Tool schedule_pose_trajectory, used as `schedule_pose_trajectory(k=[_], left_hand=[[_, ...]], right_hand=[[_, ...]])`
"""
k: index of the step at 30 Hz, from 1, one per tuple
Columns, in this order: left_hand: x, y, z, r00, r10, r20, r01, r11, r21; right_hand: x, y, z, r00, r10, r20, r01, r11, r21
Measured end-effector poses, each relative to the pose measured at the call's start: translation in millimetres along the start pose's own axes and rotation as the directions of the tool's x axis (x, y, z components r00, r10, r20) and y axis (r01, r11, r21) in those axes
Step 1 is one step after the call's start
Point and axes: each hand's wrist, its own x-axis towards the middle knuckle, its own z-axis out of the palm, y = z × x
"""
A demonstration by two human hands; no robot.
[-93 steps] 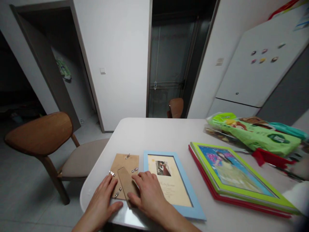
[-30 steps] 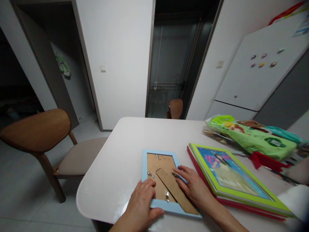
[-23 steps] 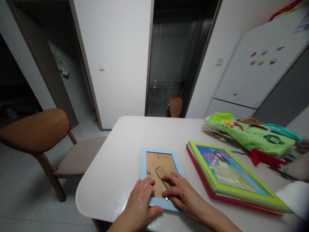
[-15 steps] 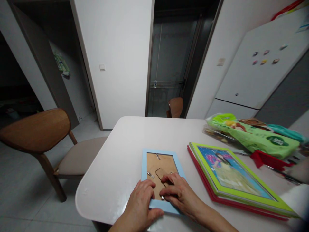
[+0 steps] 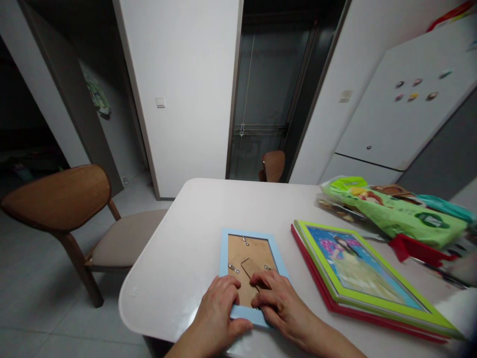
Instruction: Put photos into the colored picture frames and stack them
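Note:
A light-blue picture frame (image 5: 224, 248) lies face down on the white table, its brown backing board (image 5: 259, 249) showing. Small metal clips sit around the board, such as the left clip (image 5: 233, 268) and the top clip (image 5: 245, 241). A stand flap (image 5: 249, 266) is outlined in the middle. My left hand (image 5: 219, 303) is closed on the frame's lower left corner, thumb along the near edge. My right hand (image 5: 278, 301) rests over the lower right part, its bent fingers at the bottom clip, which they mostly hide.
To the right lies a stack of frames, a lime-green one (image 5: 335, 283) with a picture on top and red below. Behind it are a green package (image 5: 406, 214) and a red object (image 5: 419, 248). A wooden chair (image 5: 59, 199) stands left of the table (image 5: 167, 278).
The fingers of my right hand have shifted slightly over the bottom clip, covering more of it. My left hand keeps its place on the frame. The view has turned a little.

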Motion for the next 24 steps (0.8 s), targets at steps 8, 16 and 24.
schedule_pose_trajectory(k=[8,16,24], left_hand=[[-1,0,2.1,1.000,-0.006,-0.030,0.007,1.000,0.004],[0,-1,1.7,1.000,-0.015,-0.026,0.015,0.999,0.032],[-3,-1,5.2,0.998,0.003,-0.067,-0.003,1.000,0.004]], right_hand=[[48,-3,14,0.976,0.153,-0.156,-0.157,0.988,-0.011],[66,-7,27,0.987,0.114,-0.115,-0.121,0.991,-0.052],[92,37,15,0.904,0.351,-0.245,-0.377,0.924,-0.067]])
